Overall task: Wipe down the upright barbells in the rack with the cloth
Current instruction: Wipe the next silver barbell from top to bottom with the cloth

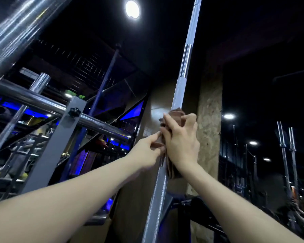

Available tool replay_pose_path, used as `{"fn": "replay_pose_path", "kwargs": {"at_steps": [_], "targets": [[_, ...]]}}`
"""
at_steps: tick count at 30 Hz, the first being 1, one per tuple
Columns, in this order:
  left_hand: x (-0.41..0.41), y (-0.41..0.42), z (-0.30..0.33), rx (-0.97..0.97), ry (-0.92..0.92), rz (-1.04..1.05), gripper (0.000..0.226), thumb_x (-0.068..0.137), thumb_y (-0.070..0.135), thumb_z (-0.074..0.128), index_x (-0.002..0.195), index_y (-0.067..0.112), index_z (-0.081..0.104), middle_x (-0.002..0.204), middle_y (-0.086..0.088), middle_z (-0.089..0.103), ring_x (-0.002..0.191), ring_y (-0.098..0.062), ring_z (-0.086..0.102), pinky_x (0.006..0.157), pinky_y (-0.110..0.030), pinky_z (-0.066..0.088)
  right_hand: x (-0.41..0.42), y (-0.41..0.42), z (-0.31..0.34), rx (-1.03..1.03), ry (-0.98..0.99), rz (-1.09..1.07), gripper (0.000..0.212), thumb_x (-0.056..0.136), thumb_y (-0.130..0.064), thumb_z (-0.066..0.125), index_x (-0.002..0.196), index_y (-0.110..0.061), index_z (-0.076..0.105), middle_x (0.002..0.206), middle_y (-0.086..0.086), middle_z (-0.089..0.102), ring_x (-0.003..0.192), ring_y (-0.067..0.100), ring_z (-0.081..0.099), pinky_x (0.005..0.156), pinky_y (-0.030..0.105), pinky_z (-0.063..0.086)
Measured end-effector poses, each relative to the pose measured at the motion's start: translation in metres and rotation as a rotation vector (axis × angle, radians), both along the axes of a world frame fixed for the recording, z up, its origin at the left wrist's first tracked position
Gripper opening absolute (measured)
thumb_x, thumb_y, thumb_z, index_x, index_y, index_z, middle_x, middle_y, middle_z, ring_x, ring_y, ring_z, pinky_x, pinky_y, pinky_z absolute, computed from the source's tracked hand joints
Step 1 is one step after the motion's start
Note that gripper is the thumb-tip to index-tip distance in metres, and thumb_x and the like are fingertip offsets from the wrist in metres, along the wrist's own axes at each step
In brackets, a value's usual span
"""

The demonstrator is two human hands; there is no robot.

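An upright silver barbell rises through the middle of the view, knurled along its shaft. A brown cloth is wrapped around the bar at about mid height. My right hand grips the cloth against the bar, fingers curled around it. My left hand pinches a lower corner of the cloth at the bar's left side. Below the hands the bar runs down out of view.
A thick chrome bar looms at the top left. A grey rack frame with a horizontal chrome bar stands on the left. A stone pillar is right behind the barbell. More upright barbells stand far right.
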State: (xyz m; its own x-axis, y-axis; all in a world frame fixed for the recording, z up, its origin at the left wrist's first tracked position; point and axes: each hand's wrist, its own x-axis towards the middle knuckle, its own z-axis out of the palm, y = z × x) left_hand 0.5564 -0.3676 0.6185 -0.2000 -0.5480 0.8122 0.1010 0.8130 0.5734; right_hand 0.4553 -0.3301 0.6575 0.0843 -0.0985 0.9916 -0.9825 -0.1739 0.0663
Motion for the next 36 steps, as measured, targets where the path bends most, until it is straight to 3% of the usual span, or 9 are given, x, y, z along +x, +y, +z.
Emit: {"fn": "replay_pose_path", "kwargs": {"at_steps": [3, 7, 13, 16, 20, 25, 28, 31, 36], "targets": [[0.0, 0.008, -0.015, 0.012, -0.076, -0.013, 0.043, 0.094, 0.006, 0.055, 0.134, 0.023, 0.051, 0.097, 0.002, 0.062, 0.072, -0.009, 0.049, 0.055, -0.017, 0.04, -0.004, 0.004, 0.007, 0.053, 0.014, -0.02, 0.042, 0.093, -0.044, 0.052, 0.134, -0.041, 0.047, 0.12, 0.0, 0.024, 0.117, 0.019, 0.029, 0.068, 0.033, 0.037], [0.0, 0.01, -0.019, 0.074, -0.058, -0.056, 0.042, 0.094, 0.007, 0.055, 0.128, 0.03, 0.05, 0.096, 0.008, 0.059, 0.07, -0.013, 0.047, 0.053, -0.02, 0.039, 0.002, 0.0, 0.062, 0.008, -0.042, -0.053, 0.04, 0.093, -0.042, 0.054, 0.133, -0.037, 0.05, 0.133, 0.008, 0.026, 0.122, 0.027, 0.03, 0.078, 0.042, 0.046], [0.004, 0.001, -0.042, 0.157, -0.118, -0.03, 0.042, 0.09, 0.009, 0.063, 0.13, 0.017, 0.054, 0.091, 0.003, 0.062, 0.086, -0.014, 0.054, 0.082, -0.034, 0.048, -0.006, -0.002, -0.001, 0.017, -0.019, 0.038, 0.045, 0.093, -0.052, 0.046, 0.136, -0.041, 0.045, 0.128, 0.003, 0.025, 0.123, 0.022, 0.027, 0.076, 0.041, 0.047], [0.001, 0.005, -0.051, 0.195, -0.18, -0.08, 0.042, 0.089, 0.008, 0.063, 0.124, 0.027, 0.051, 0.093, -0.007, 0.061, 0.075, -0.015, 0.053, 0.064, -0.026, 0.048, -0.011, 0.003, -0.025, 0.055, 0.058, 0.042, 0.043, 0.094, -0.052, 0.042, 0.135, -0.043, 0.046, 0.128, 0.0, 0.023, 0.123, 0.019, 0.027, 0.075, 0.041, 0.049], [-0.002, 0.006, -0.057, 0.196, -0.154, -0.122, 0.051, 0.089, 0.004, 0.063, 0.116, 0.04, 0.04, 0.085, -0.005, 0.06, 0.06, -0.007, 0.051, 0.048, -0.015, 0.039, -0.003, 0.002, 0.036, 0.041, 0.033, 0.0, 0.037, 0.098, -0.047, 0.042, 0.132, -0.036, 0.051, 0.133, 0.004, 0.022, 0.122, 0.022, 0.025, 0.078, 0.04, 0.045], [-0.003, 0.0, -0.064, 0.177, -0.172, -0.09, 0.043, 0.09, 0.009, 0.062, 0.123, 0.032, 0.049, 0.089, -0.002, 0.061, 0.072, -0.007, 0.055, 0.062, -0.014, 0.044, -0.005, -0.011, 0.052, -0.011, 0.006, 0.008, 0.039, 0.098, -0.045, 0.043, 0.136, -0.04, 0.047, 0.135, 0.004, 0.024, 0.121, 0.025, 0.024, 0.087, 0.036, 0.042], [-0.003, 0.007, -0.065, 0.265, -0.177, -0.147, 0.027, 0.094, 0.011, 0.056, 0.121, 0.017, 0.056, 0.099, -0.008, 0.065, 0.078, -0.013, 0.059, 0.053, -0.015, 0.045, -0.006, -0.009, 0.051, 0.0, 0.018, 0.025, 0.039, 0.098, -0.043, 0.043, 0.137, -0.039, 0.047, 0.134, 0.004, 0.025, 0.121, 0.024, 0.024, 0.079, 0.033, 0.04], [-0.005, 0.007, -0.064, 0.271, -0.171, -0.063, 0.025, 0.093, 0.015, 0.06, 0.118, 0.016, 0.059, 0.109, -0.016, 0.066, 0.089, -0.024, 0.065, 0.062, -0.028, 0.051, -0.006, -0.007, 0.052, 0.031, 0.04, 0.018, 0.04, 0.099, -0.042, 0.043, 0.138, -0.038, 0.045, 0.133, 0.004, 0.024, 0.122, 0.023, 0.023, 0.074, 0.032, 0.041], [-0.01, 0.008, -0.064, 0.252, -0.139, 0.07, 0.02, 0.088, 0.016, 0.067, 0.108, 0.016, 0.069, 0.099, -0.013, 0.071, 0.09, -0.027, 0.068, 0.076, -0.039, 0.057, -0.012, 0.002, 0.049, 0.097, 0.003, 0.099, 0.043, 0.1, -0.04, 0.042, 0.142, -0.041, 0.037, 0.136, 0.001, 0.023, 0.124, 0.02, 0.025, 0.077, 0.032, 0.038]]}}
